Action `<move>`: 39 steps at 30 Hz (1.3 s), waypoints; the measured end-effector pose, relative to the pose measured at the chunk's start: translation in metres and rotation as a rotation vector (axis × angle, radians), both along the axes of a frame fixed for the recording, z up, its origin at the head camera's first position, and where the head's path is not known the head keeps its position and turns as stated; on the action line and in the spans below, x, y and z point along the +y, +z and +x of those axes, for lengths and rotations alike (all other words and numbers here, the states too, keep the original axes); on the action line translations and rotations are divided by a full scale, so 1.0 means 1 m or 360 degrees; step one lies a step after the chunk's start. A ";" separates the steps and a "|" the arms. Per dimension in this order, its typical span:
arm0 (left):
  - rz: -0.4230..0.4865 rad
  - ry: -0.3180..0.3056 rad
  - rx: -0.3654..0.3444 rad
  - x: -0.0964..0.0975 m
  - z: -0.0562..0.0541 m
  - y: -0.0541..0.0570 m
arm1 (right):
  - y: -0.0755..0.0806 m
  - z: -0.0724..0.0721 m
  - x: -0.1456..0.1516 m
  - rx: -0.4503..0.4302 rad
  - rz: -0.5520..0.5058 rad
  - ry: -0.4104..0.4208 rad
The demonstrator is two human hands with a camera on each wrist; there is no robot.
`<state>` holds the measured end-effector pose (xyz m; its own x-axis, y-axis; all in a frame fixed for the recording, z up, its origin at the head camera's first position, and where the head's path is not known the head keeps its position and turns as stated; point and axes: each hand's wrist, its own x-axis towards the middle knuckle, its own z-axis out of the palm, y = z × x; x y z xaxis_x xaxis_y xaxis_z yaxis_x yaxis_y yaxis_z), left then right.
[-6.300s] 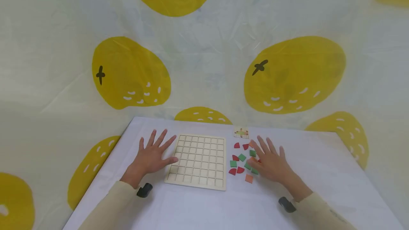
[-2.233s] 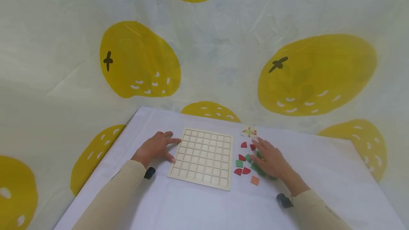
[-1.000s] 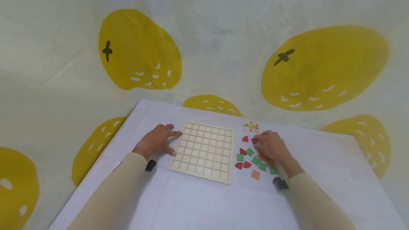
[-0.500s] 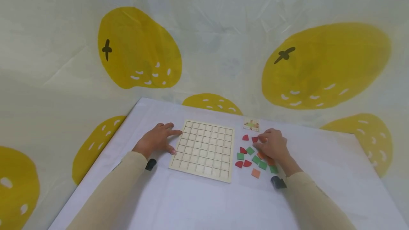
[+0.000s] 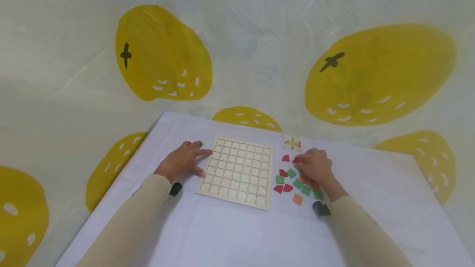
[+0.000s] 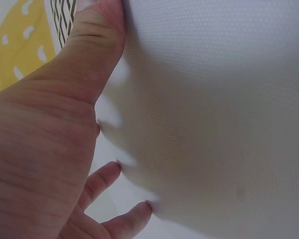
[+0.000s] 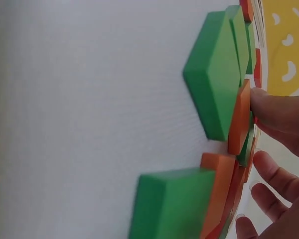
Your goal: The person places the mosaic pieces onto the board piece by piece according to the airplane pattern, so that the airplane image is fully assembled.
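My left hand (image 5: 183, 160) rests beside the pale wooden grid board (image 5: 237, 172), thumb and index finger spread against its left edge. In the left wrist view, the other fingertips (image 6: 134, 219) of that hand touch the white cloth. My right hand (image 5: 315, 166) is at the far side of the loose tiles, its thumb and index finger pinching a red quarter-circle tile (image 5: 295, 160). Its thumb (image 7: 269, 107) partly covers red in the right wrist view. Under and in front of this hand lie green square tiles (image 5: 305, 190) and orange square tiles (image 5: 297, 199).
Several more red quarter-circle tiles (image 5: 287, 188) lie between the board and my right hand. A small pattern card (image 5: 292, 142) sits beyond the tiles near the table's back edge. The white-covered table (image 5: 237, 238) meets a curtain (image 5: 259, 73) with yellow fruit prints.
Spread over the tiles before, my right hand has drawn its fingers in around the red tile. My left hand has come to the board's edge and stayed there. The head view has tilted down.
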<state>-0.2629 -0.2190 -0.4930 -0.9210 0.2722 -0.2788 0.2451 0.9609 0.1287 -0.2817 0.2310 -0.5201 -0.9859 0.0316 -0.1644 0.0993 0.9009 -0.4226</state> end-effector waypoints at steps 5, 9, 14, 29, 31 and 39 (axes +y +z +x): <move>0.0002 0.0011 -0.0003 0.000 -0.002 0.002 | 0.001 -0.004 0.000 -0.0057 -0.0097 -0.0040; -0.0009 -0.0006 0.0012 0.000 -0.002 0.003 | 0.003 -0.006 0.000 -0.0122 -0.0163 -0.0093; -0.0003 0.0003 0.0005 0.000 -0.002 0.004 | 0.005 -0.008 -0.001 -0.0153 -0.0195 -0.0124; 0.0024 0.0025 -0.0062 0.000 -0.001 0.000 | 0.004 -0.006 -0.005 -0.0269 -0.0425 -0.0216; 0.0025 0.0014 -0.0055 0.000 -0.001 0.000 | 0.004 -0.007 -0.004 -0.0265 -0.0410 -0.0185; 0.0030 0.0028 -0.0036 0.000 0.000 -0.002 | 0.003 -0.005 0.001 -0.0214 -0.0374 -0.0081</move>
<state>-0.2629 -0.2191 -0.4952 -0.9192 0.2613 -0.2947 0.2249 0.9624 0.1522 -0.2868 0.2323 -0.5175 -0.9529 0.0259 -0.3021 0.2110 0.7721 -0.5994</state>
